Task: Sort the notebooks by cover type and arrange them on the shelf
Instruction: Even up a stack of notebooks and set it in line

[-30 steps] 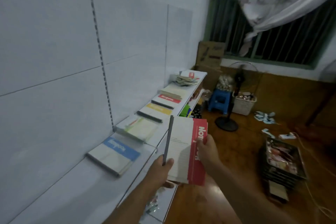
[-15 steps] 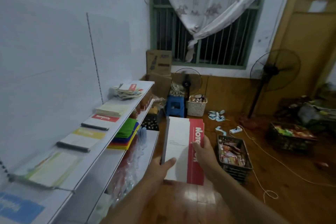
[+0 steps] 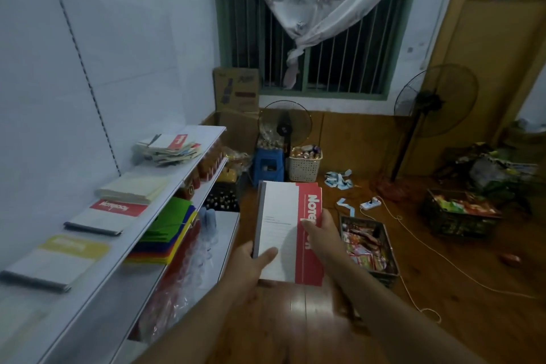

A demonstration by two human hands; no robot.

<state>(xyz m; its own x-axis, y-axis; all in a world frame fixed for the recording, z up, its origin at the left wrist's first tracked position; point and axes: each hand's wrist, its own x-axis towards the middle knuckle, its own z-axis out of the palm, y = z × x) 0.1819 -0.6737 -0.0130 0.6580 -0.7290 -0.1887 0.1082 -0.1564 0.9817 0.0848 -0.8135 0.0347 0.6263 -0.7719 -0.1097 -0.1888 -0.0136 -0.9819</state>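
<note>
Head view: red-banded notebook (image 3: 283, 227) pinched between both hands' fingers (image 3: 310, 226) (thumbs on top)

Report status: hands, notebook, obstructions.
Both hands, left hand and right hand, grip red notebook. Matching red pile on top shelf. Nothing blocking.

Barred window (image 3: 307, 47), wooden floor (image 3: 443, 289)
</note>
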